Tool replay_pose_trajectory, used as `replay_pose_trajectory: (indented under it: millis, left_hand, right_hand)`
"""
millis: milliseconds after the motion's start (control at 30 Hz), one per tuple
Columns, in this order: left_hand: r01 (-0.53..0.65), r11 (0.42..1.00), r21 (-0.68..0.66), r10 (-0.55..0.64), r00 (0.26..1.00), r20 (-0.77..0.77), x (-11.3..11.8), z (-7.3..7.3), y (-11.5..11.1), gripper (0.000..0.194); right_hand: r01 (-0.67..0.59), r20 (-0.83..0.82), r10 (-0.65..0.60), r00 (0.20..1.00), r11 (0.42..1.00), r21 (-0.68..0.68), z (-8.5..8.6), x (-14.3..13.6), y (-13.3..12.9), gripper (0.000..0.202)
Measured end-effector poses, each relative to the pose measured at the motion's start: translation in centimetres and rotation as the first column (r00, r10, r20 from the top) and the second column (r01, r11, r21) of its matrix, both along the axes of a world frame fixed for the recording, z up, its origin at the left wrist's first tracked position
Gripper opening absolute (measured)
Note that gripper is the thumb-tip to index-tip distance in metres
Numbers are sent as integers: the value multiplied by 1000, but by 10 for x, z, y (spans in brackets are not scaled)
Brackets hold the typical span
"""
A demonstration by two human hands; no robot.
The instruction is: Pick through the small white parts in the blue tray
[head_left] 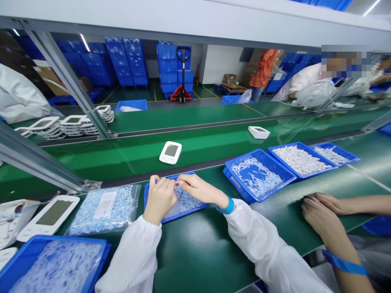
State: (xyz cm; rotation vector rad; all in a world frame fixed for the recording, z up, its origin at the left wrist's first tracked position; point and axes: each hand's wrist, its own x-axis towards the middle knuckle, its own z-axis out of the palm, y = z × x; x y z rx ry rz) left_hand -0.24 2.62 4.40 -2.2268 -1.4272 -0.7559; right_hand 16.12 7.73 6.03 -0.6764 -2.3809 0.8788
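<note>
My left hand point(160, 199) and my right hand point(203, 190) meet over a blue tray point(185, 213) of small pale-blue and white pieces. Their fingers are closed in a pinch, tip to tip. A small dark reddish piece point(177, 184) shows between the fingertips, beside my right thumb; its kind is too small to tell. What my left fingers grip is mostly hidden behind them. Just beyond my hands, a white device with a grey screen point(171, 152) lies face up on the green conveyor belt point(210, 148).
At left are a clear bag of pale-blue pieces point(105, 209), a large-screen white device point(50, 217) and another filled blue tray point(104, 254). Several blue trays point(259, 199) stand at right. A co-worker's hands point(320, 211) rest on the near right bench. A metal post point(70, 77) rises at left.
</note>
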Motion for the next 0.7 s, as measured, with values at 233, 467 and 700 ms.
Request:
replay_pose_trajectory:
  millis: [233, 467, 700]
  left_hand:
    - [21, 992, -124, -14, 998, 62, -12, 3, 0, 18]
    - [40, 969, -245, -17, 995, 95, -11, 4, -1, 20]
    - [129, 972, -195, -90, 976, 198, -4, -3, 0, 24]
  right_hand:
    - [41, 166, -107, 980, 933, 359, -5, -2, -2, 15]
    - [-10, 315, -164, 935, 874, 486, -13, -9, -8, 19]
    - [49, 258, -154, 954, 927, 371, -18, -12, -11, 23]
